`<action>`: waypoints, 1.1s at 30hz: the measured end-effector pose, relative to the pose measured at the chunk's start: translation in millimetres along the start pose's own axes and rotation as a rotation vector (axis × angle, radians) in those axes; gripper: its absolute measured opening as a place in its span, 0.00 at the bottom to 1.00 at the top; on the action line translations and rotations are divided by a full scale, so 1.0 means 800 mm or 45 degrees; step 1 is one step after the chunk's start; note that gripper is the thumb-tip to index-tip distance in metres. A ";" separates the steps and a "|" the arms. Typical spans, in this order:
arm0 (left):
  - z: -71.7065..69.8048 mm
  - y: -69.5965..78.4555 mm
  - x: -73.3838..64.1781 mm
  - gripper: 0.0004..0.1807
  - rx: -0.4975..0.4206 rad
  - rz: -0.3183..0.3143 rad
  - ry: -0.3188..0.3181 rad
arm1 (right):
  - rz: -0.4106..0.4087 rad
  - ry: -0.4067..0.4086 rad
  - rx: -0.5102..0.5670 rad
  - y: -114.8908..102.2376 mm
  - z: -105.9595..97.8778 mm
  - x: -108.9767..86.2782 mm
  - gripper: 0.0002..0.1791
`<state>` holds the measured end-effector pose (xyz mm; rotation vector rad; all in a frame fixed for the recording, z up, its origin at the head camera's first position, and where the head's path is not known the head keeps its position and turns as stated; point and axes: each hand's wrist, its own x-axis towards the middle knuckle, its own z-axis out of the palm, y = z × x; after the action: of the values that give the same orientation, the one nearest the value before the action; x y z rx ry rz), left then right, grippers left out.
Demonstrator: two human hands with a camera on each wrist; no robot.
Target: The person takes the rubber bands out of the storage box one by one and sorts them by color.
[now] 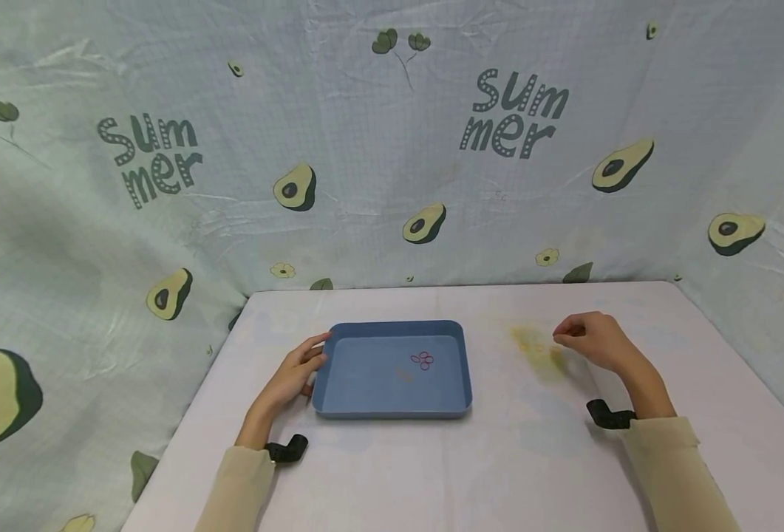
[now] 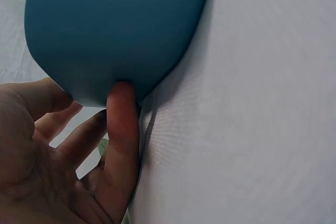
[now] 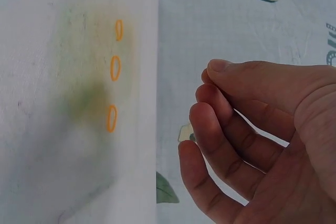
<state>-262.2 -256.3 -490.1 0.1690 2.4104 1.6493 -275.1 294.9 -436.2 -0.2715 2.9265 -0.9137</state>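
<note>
A blue rectangular tray (image 1: 392, 406) lies on the white-covered table, with several thin red rings (image 1: 425, 366) and a faint orange ring or two (image 1: 403, 374) inside. My left hand (image 1: 295, 373) touches the tray's left end with relaxed fingers; in the left wrist view, one fingertip (image 2: 123, 90) rests against the outer wall. To the right, my right hand (image 1: 594, 340) is raised close over the table, thumb and index fingertips together, nothing visible between them. In the right wrist view, three thin orange rings (image 3: 115, 68) lie in a row beside that hand.
A yellow-green patch (image 1: 531, 347) marks the white tablecloth (image 1: 431, 473) around the orange rings. A fabric backdrop (image 1: 365, 133) printed with avocados and lettering hangs behind the table. Each wrist wears a black camera (image 1: 288, 448) on a strap.
</note>
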 end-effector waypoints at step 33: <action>0.000 -0.002 0.001 0.28 -0.012 0.004 0.000 | -0.232 -0.056 -0.068 -0.075 0.041 0.038 0.07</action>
<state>-263.0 -257.1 -491.7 0.1711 2.4031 1.6612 -292.3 222.2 -429.0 -0.5622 2.9257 -0.8392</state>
